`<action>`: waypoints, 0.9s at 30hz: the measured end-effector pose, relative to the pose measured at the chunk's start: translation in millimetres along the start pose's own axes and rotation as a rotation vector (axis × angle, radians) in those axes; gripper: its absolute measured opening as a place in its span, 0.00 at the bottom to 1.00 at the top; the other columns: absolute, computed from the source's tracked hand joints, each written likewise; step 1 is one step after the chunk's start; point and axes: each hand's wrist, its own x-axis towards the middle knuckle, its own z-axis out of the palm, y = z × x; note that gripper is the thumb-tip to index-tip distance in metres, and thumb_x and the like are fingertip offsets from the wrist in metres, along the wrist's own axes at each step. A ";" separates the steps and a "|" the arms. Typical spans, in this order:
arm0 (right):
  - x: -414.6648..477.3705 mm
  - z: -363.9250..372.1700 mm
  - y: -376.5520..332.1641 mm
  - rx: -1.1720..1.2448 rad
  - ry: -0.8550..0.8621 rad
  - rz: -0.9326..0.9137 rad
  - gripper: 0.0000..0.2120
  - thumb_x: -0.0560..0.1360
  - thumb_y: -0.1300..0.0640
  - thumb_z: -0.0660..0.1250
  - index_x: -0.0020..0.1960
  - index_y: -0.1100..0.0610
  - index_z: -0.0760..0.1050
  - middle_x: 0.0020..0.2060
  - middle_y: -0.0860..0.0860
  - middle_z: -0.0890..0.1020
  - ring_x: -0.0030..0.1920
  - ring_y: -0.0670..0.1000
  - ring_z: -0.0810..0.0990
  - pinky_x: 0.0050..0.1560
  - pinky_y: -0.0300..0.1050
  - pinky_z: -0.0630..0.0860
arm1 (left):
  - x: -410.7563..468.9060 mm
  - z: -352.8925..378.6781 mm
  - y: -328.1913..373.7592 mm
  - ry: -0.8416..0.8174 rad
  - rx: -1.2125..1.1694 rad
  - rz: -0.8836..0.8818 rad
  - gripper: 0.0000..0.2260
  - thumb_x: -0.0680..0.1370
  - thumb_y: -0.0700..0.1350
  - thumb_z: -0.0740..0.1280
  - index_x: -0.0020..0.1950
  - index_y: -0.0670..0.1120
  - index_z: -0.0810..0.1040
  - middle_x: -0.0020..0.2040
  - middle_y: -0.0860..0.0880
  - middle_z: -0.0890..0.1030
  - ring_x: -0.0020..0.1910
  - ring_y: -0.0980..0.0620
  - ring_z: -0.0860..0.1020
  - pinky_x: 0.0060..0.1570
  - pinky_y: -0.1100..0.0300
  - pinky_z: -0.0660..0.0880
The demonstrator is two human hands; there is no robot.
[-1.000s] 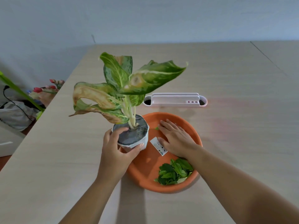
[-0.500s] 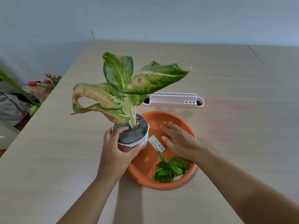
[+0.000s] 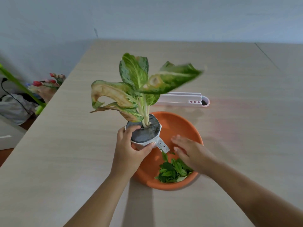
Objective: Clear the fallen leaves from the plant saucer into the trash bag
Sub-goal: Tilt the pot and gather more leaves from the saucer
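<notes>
Light wood-grain table (image 3: 65, 161) carries everything. Left hand (image 3: 129, 154) is curled round the small white faceted pot (image 3: 146, 142) of a yellowing variegated plant, at the left edge of the round orange plastic saucer (image 3: 188, 126); can't tell if the pot is lifted or resting. The heap of small dark green fallen leaves (image 3: 173, 172) lies in the saucer's near-right part, banked along the near rim, i.e. right of the left hand and just beside the right wrist. Right hand (image 3: 188, 151) is flat, palm down, fingers straight w/ nothing in it, fingertips pointing left toward the pot. It's the nearer hand, so prob. the scoop is its job. Trash bag: not seen.
</notes>
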 end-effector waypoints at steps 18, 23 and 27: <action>-54.5 26.2 7.3 -0.176 0.216 -0.029 0.20 0.80 0.46 0.56 0.67 0.52 0.74 0.67 0.45 0.75 0.73 0.43 0.63 0.76 0.45 0.48 | 5.6 62.2 6.6 -0.081 0.019 -0.042 0.27 0.64 0.54 0.80 0.59 0.57 0.72 0.62 0.51 0.71 0.58 0.57 0.74 0.50 0.79 0.68; -55.0 28.6 4.1 -0.227 0.218 -0.010 0.22 0.80 0.45 0.55 0.68 0.53 0.73 0.68 0.47 0.74 0.72 0.45 0.65 0.76 0.43 0.44 | 5.3 69.3 6.1 -0.063 0.048 -0.038 0.29 0.64 0.54 0.80 0.60 0.54 0.72 0.62 0.49 0.71 0.59 0.55 0.73 0.51 0.81 0.66; -49.0 25.8 -5.2 -0.302 0.151 -0.006 0.27 0.79 0.41 0.52 0.71 0.53 0.70 0.70 0.47 0.72 0.73 0.47 0.65 0.76 0.46 0.45 | 1.6 54.7 8.0 -0.115 0.054 -0.074 0.35 0.66 0.55 0.78 0.68 0.54 0.66 0.69 0.52 0.69 0.67 0.56 0.69 0.61 0.72 0.67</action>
